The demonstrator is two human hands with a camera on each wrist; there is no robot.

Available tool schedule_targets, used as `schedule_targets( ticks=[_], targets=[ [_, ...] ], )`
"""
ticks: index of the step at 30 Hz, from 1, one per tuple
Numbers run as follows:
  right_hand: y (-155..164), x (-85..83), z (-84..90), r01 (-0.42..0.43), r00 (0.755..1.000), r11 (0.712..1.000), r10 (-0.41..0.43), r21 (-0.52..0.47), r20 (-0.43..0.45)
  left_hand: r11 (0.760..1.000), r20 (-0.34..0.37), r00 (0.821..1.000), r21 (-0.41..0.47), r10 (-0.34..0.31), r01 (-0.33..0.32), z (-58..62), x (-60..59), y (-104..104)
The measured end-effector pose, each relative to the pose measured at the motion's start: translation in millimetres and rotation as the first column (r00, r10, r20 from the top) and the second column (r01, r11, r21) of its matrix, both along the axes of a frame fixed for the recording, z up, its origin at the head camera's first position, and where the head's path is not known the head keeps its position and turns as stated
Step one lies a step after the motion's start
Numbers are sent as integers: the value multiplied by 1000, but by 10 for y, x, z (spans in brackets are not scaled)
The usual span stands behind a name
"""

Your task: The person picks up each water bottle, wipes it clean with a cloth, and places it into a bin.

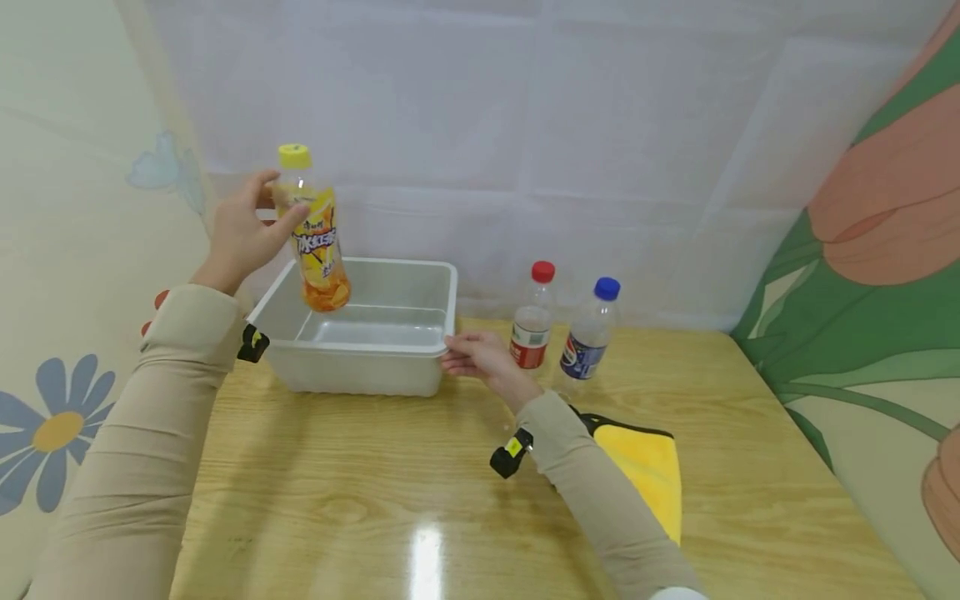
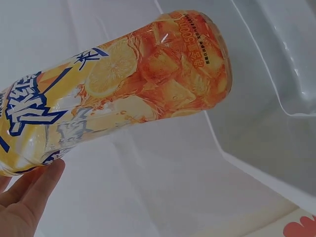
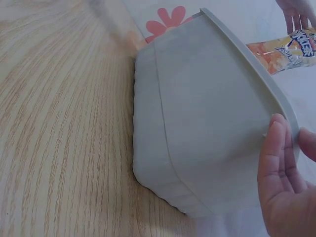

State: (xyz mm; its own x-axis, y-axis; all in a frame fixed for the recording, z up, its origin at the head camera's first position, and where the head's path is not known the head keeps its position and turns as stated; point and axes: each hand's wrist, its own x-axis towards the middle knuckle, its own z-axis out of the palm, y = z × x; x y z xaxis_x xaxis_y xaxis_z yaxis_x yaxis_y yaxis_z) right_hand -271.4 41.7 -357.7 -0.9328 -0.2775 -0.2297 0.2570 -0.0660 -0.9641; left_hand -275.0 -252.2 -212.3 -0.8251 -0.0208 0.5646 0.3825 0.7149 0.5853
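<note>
My left hand (image 1: pixel 251 225) grips a plastic tea bottle (image 1: pixel 318 237) with a yellow cap and a yellow-orange label. The bottle is nearly upright, slightly tilted, its base over the opening of a light grey bin (image 1: pixel 360 371). In the left wrist view the bottle's orange lower part (image 2: pixel 182 64) points toward the bin's inside. At the bin's near right corner, my right hand (image 1: pixel 483 360) pinches the rim, thumb on top and fingers under the outer lip. The right wrist view shows those fingers (image 3: pixel 276 158) against the bin's outer wall (image 3: pixel 207 108).
Right of the bin stand a red-capped bottle (image 1: pixel 531 325) and a blue-capped bottle (image 1: pixel 588 337). A yellow cloth (image 1: pixel 645 475) with a dark edge lies partly under my right forearm on the wooden table (image 1: pixel 345 500). A white sheet (image 1: pixel 600 125) hangs behind.
</note>
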Motion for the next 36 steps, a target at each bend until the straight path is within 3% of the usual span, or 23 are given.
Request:
schedule_targets(
  ticks=[8, 17, 25, 32, 36],
  targets=[
    [25, 7, -12, -4, 1000, 1000, 4, -4, -7, 999, 158, 987, -26, 22, -18, 1, -194, -71],
    [35, 27, -12, 10, 1000, 1000, -10, -3, -5, 1000, 353, 935, 4, -24, 24, -84, -342, -186],
    [38, 71, -7, 3, 1000, 1000, -3, -4, -15, 997, 376, 923, 43, -82, 71, -222, -393, -307],
    [34, 104, 3, 9, 1000, 1000, -9, 6, -29, 988, 464, 876, 133, -129, 75, -271, -403, -377],
    [14, 118, 9, 6, 1000, 1000, -6, 1, -25, 977, 525, 829, 178, -193, 115, -274, -427, -406]
  ],
)
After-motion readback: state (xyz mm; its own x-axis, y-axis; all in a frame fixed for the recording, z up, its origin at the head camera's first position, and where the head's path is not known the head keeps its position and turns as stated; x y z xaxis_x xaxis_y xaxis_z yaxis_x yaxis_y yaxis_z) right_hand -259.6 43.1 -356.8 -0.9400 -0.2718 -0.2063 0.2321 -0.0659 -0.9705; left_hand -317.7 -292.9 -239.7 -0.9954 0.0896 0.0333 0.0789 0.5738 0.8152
